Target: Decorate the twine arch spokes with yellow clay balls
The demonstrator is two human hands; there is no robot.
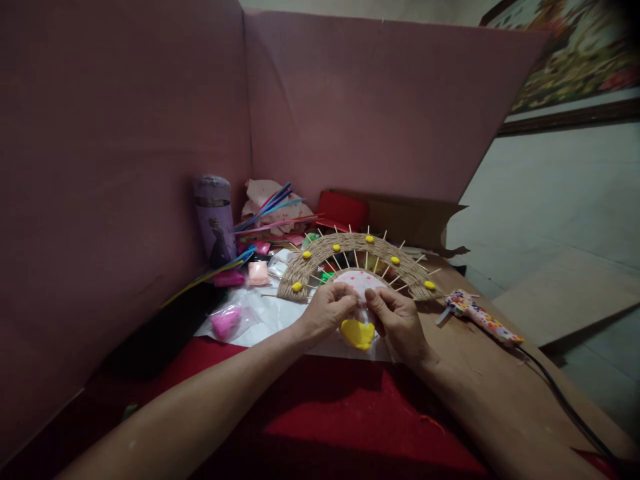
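Both hands are closed on the top of a small clear plastic bag with yellow clay [358, 335] in its lower part. My left hand [330, 308] pinches one side of the bag, thumb against fingers. On the other side my right hand [400, 321] grips it, thumb uppermost. Just beyond the hands lies a half-ring woven of brown twine on thin sticks [320, 261], dotted with several yellow clay discs [369, 239]. A pale half-round piece with pink spots [359, 280] sits at its centre, partly hidden by my fingers.
A purple tumbler [216, 223] stands at the left near pipe cleaners [270, 208] and bags of pink clay [226, 323]. White paper [260, 313] lies underneath. At the right rests a flower-patterned glue gun [483, 317] with a black cord. Pink panels [390, 113] rise behind.
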